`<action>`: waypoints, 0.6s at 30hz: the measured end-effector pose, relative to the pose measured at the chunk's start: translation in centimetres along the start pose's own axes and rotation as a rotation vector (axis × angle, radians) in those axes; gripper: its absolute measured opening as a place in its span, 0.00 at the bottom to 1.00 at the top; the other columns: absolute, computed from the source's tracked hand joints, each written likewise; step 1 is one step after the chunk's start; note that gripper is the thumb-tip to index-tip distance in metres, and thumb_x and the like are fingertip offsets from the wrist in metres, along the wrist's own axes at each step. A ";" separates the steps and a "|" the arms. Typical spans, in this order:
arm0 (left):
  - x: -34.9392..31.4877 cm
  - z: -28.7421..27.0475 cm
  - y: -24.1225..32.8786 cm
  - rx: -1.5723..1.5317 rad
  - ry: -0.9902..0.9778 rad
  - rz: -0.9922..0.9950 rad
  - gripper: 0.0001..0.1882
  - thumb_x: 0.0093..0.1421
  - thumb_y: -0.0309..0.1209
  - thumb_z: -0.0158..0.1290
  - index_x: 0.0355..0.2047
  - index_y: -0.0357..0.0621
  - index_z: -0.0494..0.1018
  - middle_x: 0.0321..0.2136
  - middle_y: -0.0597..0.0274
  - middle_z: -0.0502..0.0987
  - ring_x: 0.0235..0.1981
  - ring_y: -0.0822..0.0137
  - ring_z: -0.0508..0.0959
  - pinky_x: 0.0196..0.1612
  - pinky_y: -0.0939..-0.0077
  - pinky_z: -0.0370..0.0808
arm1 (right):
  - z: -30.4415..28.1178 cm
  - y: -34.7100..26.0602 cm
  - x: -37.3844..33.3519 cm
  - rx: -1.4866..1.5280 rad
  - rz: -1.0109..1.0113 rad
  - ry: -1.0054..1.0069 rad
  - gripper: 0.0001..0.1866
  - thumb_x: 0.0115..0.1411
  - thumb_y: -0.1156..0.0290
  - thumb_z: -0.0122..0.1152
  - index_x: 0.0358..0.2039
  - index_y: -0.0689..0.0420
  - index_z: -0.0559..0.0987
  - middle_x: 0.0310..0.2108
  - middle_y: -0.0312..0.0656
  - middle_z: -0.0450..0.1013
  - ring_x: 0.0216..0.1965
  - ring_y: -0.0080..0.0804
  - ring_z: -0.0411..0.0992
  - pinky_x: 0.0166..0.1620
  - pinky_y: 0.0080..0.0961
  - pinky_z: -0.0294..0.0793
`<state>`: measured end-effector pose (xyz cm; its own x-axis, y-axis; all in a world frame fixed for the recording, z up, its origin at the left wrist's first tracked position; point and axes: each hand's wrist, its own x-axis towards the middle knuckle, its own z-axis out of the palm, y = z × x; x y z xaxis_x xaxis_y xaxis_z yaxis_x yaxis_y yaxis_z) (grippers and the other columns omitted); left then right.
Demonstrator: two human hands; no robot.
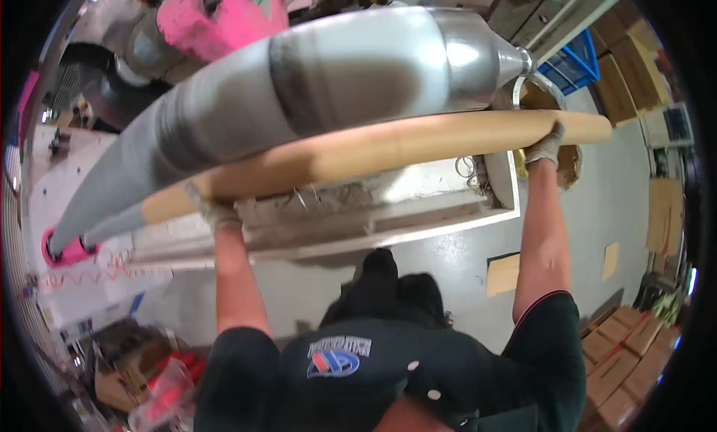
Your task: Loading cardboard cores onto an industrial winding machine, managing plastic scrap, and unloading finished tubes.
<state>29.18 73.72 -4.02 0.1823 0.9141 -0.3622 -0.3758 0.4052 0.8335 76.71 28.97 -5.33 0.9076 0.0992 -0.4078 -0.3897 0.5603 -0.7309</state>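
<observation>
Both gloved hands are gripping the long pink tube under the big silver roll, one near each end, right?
Not quite: the tube is tan cardboard, not pink. The head view shows the left hand and the right hand, both gloved, gripping it near its ends, under the big silver roll. Pink appears only on the roll's end pieces.
</observation>
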 end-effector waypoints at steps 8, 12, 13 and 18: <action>-8.8 12.5 -11.1 -0.026 0.294 0.084 0.36 0.51 0.60 0.47 0.51 0.45 0.63 0.45 0.60 0.69 0.46 0.61 0.68 0.49 0.65 0.65 | -10.2 -13.5 12.2 -0.159 -0.107 0.090 0.39 0.51 0.35 0.38 0.49 0.56 0.68 0.48 0.45 0.67 0.49 0.43 0.65 0.51 0.42 0.65; -14.6 20.8 -19.4 -0.012 0.221 0.081 0.40 0.50 0.61 0.47 0.52 0.42 0.60 0.47 0.58 0.67 0.47 0.59 0.67 0.51 0.61 0.64 | -20.5 -22.8 22.4 -0.069 -0.154 -0.116 0.37 0.47 0.35 0.44 0.44 0.55 0.71 0.43 0.43 0.70 0.44 0.41 0.67 0.49 0.40 0.66; -16.3 22.4 -20.7 -0.006 0.186 0.073 0.41 0.49 0.62 0.47 0.53 0.42 0.60 0.47 0.57 0.67 0.48 0.59 0.67 0.51 0.60 0.64 | -21.6 -24.0 23.8 -0.078 -0.112 -0.109 0.32 0.46 0.38 0.47 0.42 0.51 0.72 0.43 0.40 0.70 0.44 0.40 0.68 0.49 0.39 0.66; -27.3 32.7 -28.5 -0.003 0.068 0.013 0.40 0.50 0.61 0.47 0.54 0.45 0.59 0.49 0.58 0.65 0.50 0.61 0.66 0.53 0.61 0.62 | -28.3 -36.3 26.0 -0.071 -0.213 0.114 0.37 0.46 0.34 0.45 0.45 0.53 0.70 0.44 0.42 0.70 0.44 0.39 0.68 0.50 0.39 0.65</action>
<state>64.63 36.69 -4.20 0.1150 0.9181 -0.3793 -0.3806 0.3934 0.8369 110.08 -12.04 -4.86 0.9485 -0.1108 -0.2967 -0.2051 0.4992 -0.8419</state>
